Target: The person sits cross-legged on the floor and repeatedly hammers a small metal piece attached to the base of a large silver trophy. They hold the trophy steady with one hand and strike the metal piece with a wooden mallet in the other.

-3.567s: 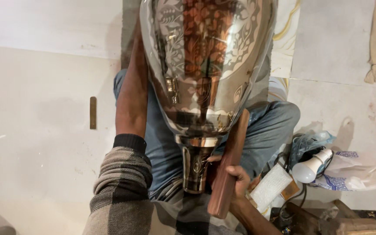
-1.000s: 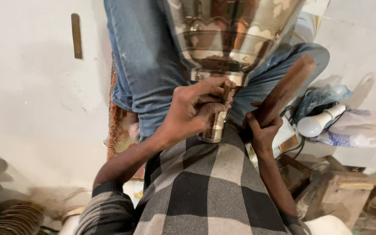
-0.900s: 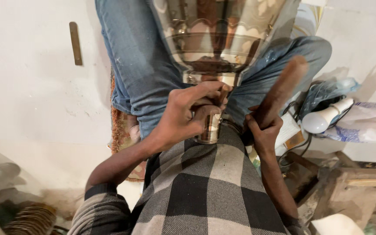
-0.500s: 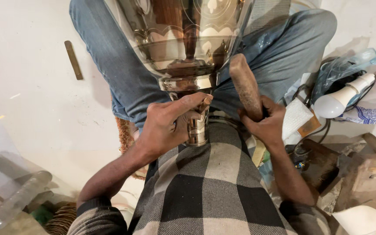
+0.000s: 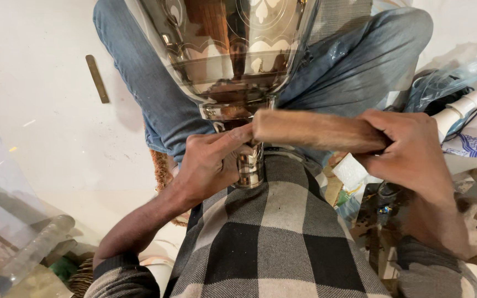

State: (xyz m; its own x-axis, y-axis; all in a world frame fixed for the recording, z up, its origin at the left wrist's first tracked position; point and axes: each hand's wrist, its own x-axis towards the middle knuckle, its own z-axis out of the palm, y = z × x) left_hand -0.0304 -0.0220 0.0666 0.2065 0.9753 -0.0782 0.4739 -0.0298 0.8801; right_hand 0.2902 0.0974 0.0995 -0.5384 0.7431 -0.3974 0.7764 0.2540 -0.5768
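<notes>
A large shiny metal vase with engraved patterns lies across the lap, its narrow neck toward the person. A brown wooden block lies level, one end against that neck.

A metal-craft workshop — engraved metal vessel in lap, tool clutter on floor.

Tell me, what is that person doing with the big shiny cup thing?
A person sits on the floor with a large engraved metal vase lying across their lap. Their left hand grips its narrow stem. Their right hand holds a wooden block sideways, one end up against the stem just under the bowl.
</notes>
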